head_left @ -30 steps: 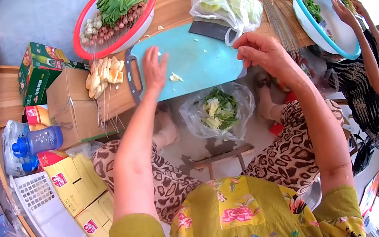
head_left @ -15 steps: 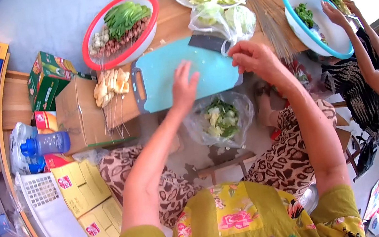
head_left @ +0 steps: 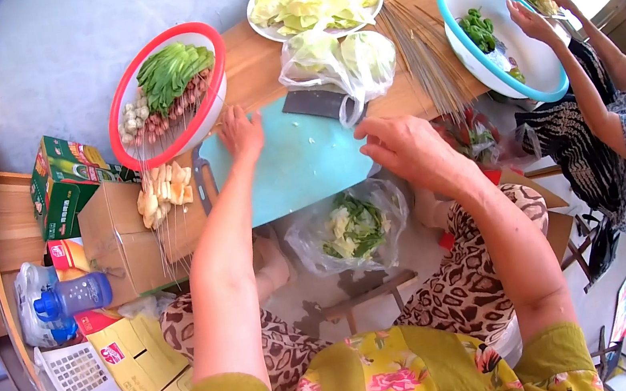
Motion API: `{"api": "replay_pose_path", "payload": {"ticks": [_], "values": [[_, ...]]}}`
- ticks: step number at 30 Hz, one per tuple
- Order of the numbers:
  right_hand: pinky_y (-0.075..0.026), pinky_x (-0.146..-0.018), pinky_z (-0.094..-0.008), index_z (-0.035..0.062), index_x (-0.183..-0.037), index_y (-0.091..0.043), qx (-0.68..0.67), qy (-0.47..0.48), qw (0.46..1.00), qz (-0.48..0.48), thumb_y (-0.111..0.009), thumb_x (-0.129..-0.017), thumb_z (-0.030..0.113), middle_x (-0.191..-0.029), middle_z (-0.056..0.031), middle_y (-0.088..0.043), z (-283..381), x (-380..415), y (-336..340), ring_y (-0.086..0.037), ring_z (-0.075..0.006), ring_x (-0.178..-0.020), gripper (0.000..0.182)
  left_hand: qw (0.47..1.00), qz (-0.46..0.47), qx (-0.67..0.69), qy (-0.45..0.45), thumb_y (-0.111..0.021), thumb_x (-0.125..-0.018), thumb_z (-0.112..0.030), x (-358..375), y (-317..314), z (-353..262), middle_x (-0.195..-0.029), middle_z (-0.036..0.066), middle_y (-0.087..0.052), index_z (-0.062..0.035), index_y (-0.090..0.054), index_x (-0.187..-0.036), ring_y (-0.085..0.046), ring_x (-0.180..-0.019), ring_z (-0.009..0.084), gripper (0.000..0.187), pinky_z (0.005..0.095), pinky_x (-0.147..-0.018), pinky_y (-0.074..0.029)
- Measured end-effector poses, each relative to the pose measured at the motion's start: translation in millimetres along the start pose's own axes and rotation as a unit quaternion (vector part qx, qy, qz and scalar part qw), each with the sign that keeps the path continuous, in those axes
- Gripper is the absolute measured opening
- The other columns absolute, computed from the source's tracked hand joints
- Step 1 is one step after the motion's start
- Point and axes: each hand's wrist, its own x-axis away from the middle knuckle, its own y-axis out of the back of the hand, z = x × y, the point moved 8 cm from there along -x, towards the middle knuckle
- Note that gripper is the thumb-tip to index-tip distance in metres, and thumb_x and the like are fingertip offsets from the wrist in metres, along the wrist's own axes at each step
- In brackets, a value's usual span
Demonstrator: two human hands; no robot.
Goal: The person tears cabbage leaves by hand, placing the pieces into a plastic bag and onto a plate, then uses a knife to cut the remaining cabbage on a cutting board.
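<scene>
The light blue cutting board (head_left: 300, 165) lies at the table's near edge with small pale scraps on it. My left hand (head_left: 241, 133) rests at the board's upper left edge, fingers apart and holding nothing. Over the board's right end is my right hand (head_left: 407, 150), its fingers loosely bent and apart, with nothing visible in them. A dark cleaver blade (head_left: 313, 104) lies across the board's far edge, its right end hidden by a clear plastic bag (head_left: 347, 69) of pale green leaves. Below the board, an open plastic bag (head_left: 306, 233) holds leafy trimmings.
A red-rimmed basin (head_left: 220, 88) of greens and skewers stands left, near skewered pale pieces (head_left: 165, 193). Behind is a plate (head_left: 259, 21) of cabbage leaves; bare skewers (head_left: 422, 58) lie right. Another person's hands (head_left: 534, 21) are over a blue-rimmed basin (head_left: 556, 88). Boxes (head_left: 120, 232) stand left.
My left hand has moved from above the board to its far left edge. My right hand has moved lower, away from the bag's handle. The view has shifted.
</scene>
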Motion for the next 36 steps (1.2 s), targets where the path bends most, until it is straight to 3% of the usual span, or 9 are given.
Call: {"api": "replay_pose_path", "payload": {"ticks": [6, 9, 12, 15, 17, 21, 24, 30, 36], "values": [[-0.047, -0.073, -0.0431, 0.0039, -0.100, -0.060, 0.033, 0.005, 0.999, -0.021, -0.057, -0.084, 0.019, -0.084, -0.0183, -0.064, -3, 5, 6, -0.061, -0.0367, -0.083, 0.022, 0.946, 0.024, 0.281, -0.160, -0.060, -0.087, -0.027, 80, 24, -44, -0.124, 0.017, -0.055, -0.0028, -0.063, -0.108, -0.052, -0.115, 0.0328, 0.032, 0.0372, -0.097, -0.041], [-0.047, -0.072, -0.0430, 0.0041, -0.100, -0.060, 0.037, -0.003, 0.999, -0.009, -0.057, -0.084, 0.019, -0.083, -0.0180, -0.064, -10, 4, 1, -0.061, -0.0368, -0.083, 0.022, 0.933, -0.001, 0.245, -0.263, -0.059, -0.089, -0.026, 129, 24, -64, -0.120, 0.015, -0.059, -0.0026, -0.066, -0.101, -0.055, -0.113, 0.0292, 0.028, 0.0356, -0.097, -0.042], [-0.047, -0.072, -0.0429, 0.0043, -0.100, -0.060, 0.030, -0.002, 0.999, -0.014, -0.058, -0.084, 0.018, -0.082, -0.0174, -0.064, -16, 3, 3, -0.061, -0.0368, -0.082, 0.022, 0.882, 0.192, 0.349, -0.253, -0.059, -0.089, -0.021, 154, 39, -102, -0.109, 0.013, -0.063, -0.0020, -0.065, -0.099, -0.059, -0.106, 0.0286, 0.023, 0.0358, -0.093, -0.044], [-0.047, -0.074, -0.0451, 0.0042, -0.099, -0.060, 0.037, 0.005, 0.999, -0.029, -0.057, -0.083, 0.018, -0.087, -0.0185, -0.064, -17, -1, 8, -0.061, -0.0360, -0.085, 0.021, 0.882, 0.180, 0.343, -0.270, -0.059, -0.088, -0.019, 138, 62, -127, -0.099, 0.013, -0.065, -0.0007, -0.065, -0.096, -0.061, -0.100, 0.0297, 0.021, 0.0361, -0.089, -0.046], [-0.047, -0.075, -0.0452, 0.0047, -0.100, -0.059, 0.050, 0.015, 0.997, -0.050, -0.058, -0.083, 0.018, -0.092, -0.0180, -0.063, -23, -8, 5, -0.061, -0.0353, -0.088, 0.022, 0.889, 0.000, 0.340, -0.306, -0.059, -0.087, -0.015, 99, 87, -141, -0.102, 0.015, -0.062, -0.0004, -0.063, -0.094, -0.060, -0.094, 0.0327, 0.017, 0.0393, -0.081, -0.048], [-0.048, -0.078, -0.0460, 0.0070, -0.106, -0.056, 0.103, 0.015, 0.992, -0.073, -0.061, -0.082, 0.017, -0.102, -0.0151, -0.059, -34, -24, -14, -0.061, -0.0343, -0.093, 0.026, 0.912, -0.026, 0.238, -0.334, -0.056, -0.086, -0.009, 53, 71, -172, -0.110, 0.016, -0.059, -0.0005, -0.060, -0.103, -0.057, -0.100, 0.0342, 0.020, 0.0420, -0.083, -0.047], [-0.048, -0.078, -0.0471, 0.0059, -0.106, -0.054, 0.107, -0.002, 0.992, -0.059, -0.062, -0.082, 0.018, -0.105, -0.0141, -0.057, -37, -31, -28, -0.060, -0.0357, -0.094, 0.028, 0.931, 0.081, 0.038, -0.355, -0.049, -0.082, -0.002, 38, 44, -194, -0.119, 0.018, -0.055, -0.0006, -0.051, -0.119, -0.049, -0.112, 0.0391, 0.037, 0.0455, -0.093, -0.040], [-0.050, -0.078, -0.0447, 0.0037, -0.103, -0.053, 0.125, -0.020, 0.992, 0.018, -0.064, -0.080, 0.021, -0.106, -0.0147, -0.056, -28, -38, -39, -0.062, -0.0309, -0.095, 0.031, 0.906, -0.131, 0.195, -0.351, -0.040, -0.085, -0.001, 18, 76, -193, -0.133, 0.020, -0.045, 0.0001, -0.044, -0.129, -0.047, -0.117, 0.0362, 0.045, 0.0432, -0.098, -0.037], [-0.050, -0.079, -0.0446, 0.0068, -0.108, -0.053, 0.136, 0.021, 0.984, -0.109, -0.064, -0.079, 0.019, -0.117, -0.0158, -0.051, -35, -42, -21, -0.062, -0.0332, -0.093, 0.034, 0.908, -0.113, 0.076, -0.396, -0.047, -0.083, 0.001, 43, 90, -200, -0.137, 0.019, -0.041, 0.0004, -0.043, -0.131, -0.041, -0.126, 0.0330, 0.049, 0.0452, -0.102, -0.033]]}}
